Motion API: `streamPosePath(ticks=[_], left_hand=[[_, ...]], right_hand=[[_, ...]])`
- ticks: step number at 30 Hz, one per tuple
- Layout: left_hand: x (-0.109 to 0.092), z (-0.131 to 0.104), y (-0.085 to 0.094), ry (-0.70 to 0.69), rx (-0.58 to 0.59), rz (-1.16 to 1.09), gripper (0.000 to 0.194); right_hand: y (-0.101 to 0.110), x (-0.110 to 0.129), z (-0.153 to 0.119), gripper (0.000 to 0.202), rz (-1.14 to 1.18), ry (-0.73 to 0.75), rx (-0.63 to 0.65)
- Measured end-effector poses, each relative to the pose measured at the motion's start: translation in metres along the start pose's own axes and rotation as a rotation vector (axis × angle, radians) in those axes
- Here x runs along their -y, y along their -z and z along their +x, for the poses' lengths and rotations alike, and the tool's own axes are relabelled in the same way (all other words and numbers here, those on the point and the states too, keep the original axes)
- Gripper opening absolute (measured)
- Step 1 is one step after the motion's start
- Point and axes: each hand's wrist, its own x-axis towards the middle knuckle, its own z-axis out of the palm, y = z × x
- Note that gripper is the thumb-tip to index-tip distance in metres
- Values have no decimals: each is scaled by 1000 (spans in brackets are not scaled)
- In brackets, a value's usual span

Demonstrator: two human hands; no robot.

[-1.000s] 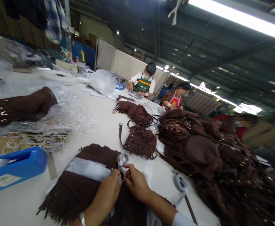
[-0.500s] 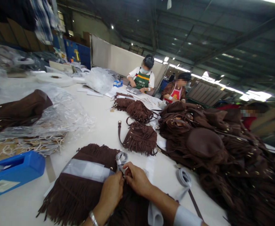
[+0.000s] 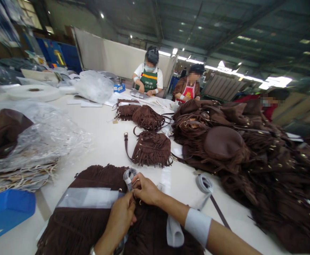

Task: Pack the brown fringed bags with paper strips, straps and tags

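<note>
A dark brown fringed bag (image 3: 91,179) lies in front of me with a translucent whitish band (image 3: 87,198) across it. My left hand (image 3: 121,214) is closed in a pinch at the bag's right side, near its metal eyelets. Against it, my right hand (image 3: 146,190) is also pinched, its fingertips meeting the left ones; what lies between them is hidden. Just beyond the fingers a coiled, grey-wrapped strip (image 3: 128,177) rises from the bag. Under my right forearm is more brown fringed material (image 3: 155,226), with a rolled grey wrapping (image 3: 175,233) on it.
A blue tape dispenser (image 3: 10,214) stands at left, below clear plastic bags (image 3: 51,131) and corded tags (image 3: 22,173). A large heap of brown bags (image 3: 224,145) fills the right. A smaller fringed bag (image 3: 153,148) sits ahead. Co-workers (image 3: 149,79) work across the table.
My view has turned, so the table and the blue dispenser sit farther left in the picture. Both hands stay together at the same part of the bag, the fingers shifting slightly.
</note>
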Motion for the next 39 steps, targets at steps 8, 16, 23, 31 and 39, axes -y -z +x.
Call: streamPosePath(ticks=[8, 16, 23, 31, 39], left_hand=[[-6, -14, 6, -124, -75, 202, 17], [-3, -14, 34, 82, -53, -292, 24], [2, -7, 36, 105, -51, -523, 32], [12, -6, 46, -13, -76, -368, 39], [-1, -6, 46, -68, -97, -290, 29]], right_hand=[[1, -15, 1, 35, 49, -136, -121], [43, -16, -8, 8, -90, 25, 14], [60, 7, -30, 20, -320, 336, 59], [32, 12, -8, 18, -310, 351, 136], [32, -7, 0, 16, 53, 69, 274]])
